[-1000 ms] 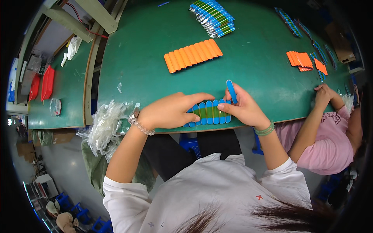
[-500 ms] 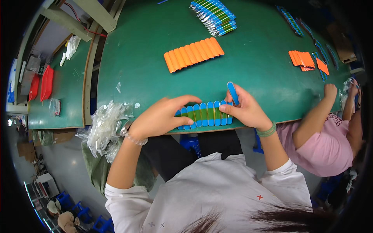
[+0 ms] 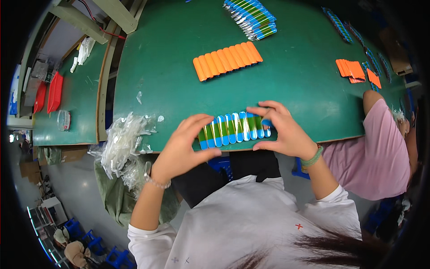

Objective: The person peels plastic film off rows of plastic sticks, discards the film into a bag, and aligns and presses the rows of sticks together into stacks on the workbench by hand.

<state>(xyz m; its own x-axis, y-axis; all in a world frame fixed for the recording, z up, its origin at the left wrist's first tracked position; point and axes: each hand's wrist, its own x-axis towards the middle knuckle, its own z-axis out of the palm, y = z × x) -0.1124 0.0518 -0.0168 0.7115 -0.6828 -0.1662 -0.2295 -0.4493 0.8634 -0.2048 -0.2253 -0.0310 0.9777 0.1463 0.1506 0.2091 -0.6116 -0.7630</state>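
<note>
While the person's white shirt [image 3: 242,215] is filling the nearest part of the view, both forearms are reaching forward to the edge of a green table [image 3: 304,89]. A row of blue-and-green strips [image 3: 232,128] is lying there between the hands, close to the near edge. The left hand [image 3: 183,145] is bracketing the row's left end, its thumb spreading well away from its fingers. At the opposite end, the right hand [image 3: 286,132] is holding its thumb and index finger apart; a small blue piece [image 3: 267,122] is showing against its fingers, and whether they are pinching it I cannot tell. Left of the row, a heap of clear plastic sleeves [image 3: 121,143] is spilling over the table's edge. A co-worker in pink [image 3: 371,152] is occupying the right side. Beyond the hands, a slanting row of orange strips [image 3: 227,61] is lying on the table. Further right, several orange pieces [image 3: 350,69] are overlapping. Farther off, a fanned stack of blue-and-green sets [image 3: 253,19] is resting near the top.
</note>
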